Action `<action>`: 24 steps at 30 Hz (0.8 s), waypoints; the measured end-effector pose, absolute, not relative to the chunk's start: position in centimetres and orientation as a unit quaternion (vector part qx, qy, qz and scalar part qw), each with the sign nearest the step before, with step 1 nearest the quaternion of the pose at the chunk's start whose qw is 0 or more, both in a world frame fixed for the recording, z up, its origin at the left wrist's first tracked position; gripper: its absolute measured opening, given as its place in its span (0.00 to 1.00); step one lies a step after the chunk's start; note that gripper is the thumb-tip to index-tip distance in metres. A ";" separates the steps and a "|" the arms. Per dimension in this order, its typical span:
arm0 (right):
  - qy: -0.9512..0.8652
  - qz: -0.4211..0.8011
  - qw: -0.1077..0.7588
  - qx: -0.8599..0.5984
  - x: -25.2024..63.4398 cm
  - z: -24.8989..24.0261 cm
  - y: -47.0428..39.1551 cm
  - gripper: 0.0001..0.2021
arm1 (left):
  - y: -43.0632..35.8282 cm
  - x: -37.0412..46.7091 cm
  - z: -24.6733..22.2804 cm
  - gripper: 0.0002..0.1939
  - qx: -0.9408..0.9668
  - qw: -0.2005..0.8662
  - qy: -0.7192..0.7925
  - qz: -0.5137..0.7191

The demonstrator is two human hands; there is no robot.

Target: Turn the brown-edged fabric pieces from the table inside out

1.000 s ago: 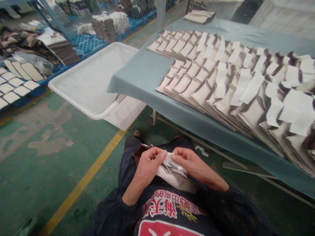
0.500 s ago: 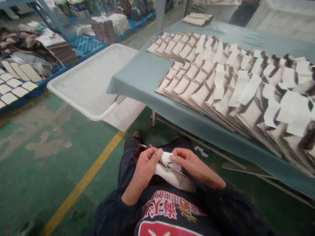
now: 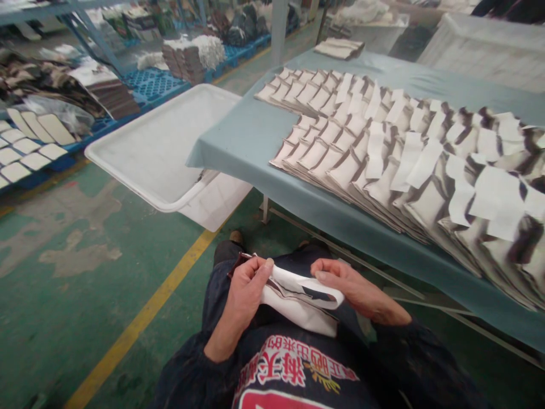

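Over my lap, my left hand [image 3: 247, 287] pinches the upper left part of a folded cloth piece [image 3: 293, 312] with a white face and a dark brown edge. A white strip [image 3: 293, 279] runs from that grip to the right and bends back in an open loop above the cloth. At the strip's upper edge, near the loop, my right hand [image 3: 344, 284] has thumb and forefinger closed on it. Part of the cloth's brown side shows left of my left hand. The strip's ends are hidden.
A blue-covered table [image 3: 238, 142] carries rows of overlapping cloth pieces [image 3: 336, 153], many with white strips [image 3: 409, 159] on top. Beside its left corner stands a white plastic tub [image 3: 140, 170]. Blue pallets [image 3: 157, 82] with stacked material stand at the far left.
My right hand has moved right, away from my left hand. The white strip, bunched between my fingers before, now stretches out into a long loop. My left hand keeps its grip.
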State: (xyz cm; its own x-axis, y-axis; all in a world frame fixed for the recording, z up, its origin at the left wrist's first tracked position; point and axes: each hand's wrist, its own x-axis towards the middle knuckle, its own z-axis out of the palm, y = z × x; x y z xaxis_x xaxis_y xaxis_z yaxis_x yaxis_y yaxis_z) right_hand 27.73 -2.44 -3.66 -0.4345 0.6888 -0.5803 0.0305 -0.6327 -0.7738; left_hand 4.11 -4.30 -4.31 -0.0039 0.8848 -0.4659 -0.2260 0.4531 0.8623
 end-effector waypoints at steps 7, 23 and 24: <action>-0.515 0.554 0.202 -0.622 30.6 -3.8 -2.8 0.21 | -4.7 4.6 -3.8 0.29 0.330 0.653 0.546 0.408; -0.618 0.581 0.324 -0.419 23.0 -4.6 -3.4 0.32 | -4.8 5.3 -3.7 0.27 0.320 0.657 0.553 0.400; -0.626 0.569 0.316 -0.430 23.0 -4.6 -3.4 0.31 | -4.8 5.3 -3.7 0.28 0.319 0.657 0.555 0.400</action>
State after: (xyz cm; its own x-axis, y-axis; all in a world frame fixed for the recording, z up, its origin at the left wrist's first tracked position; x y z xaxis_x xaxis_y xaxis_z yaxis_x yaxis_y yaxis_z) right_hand 23.03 -3.36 -4.59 -0.4297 0.8980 -0.0941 0.1787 -0.0176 -0.9838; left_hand 5.29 -4.82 -3.73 0.0652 0.8783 -0.4737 -0.1710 0.4775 0.8618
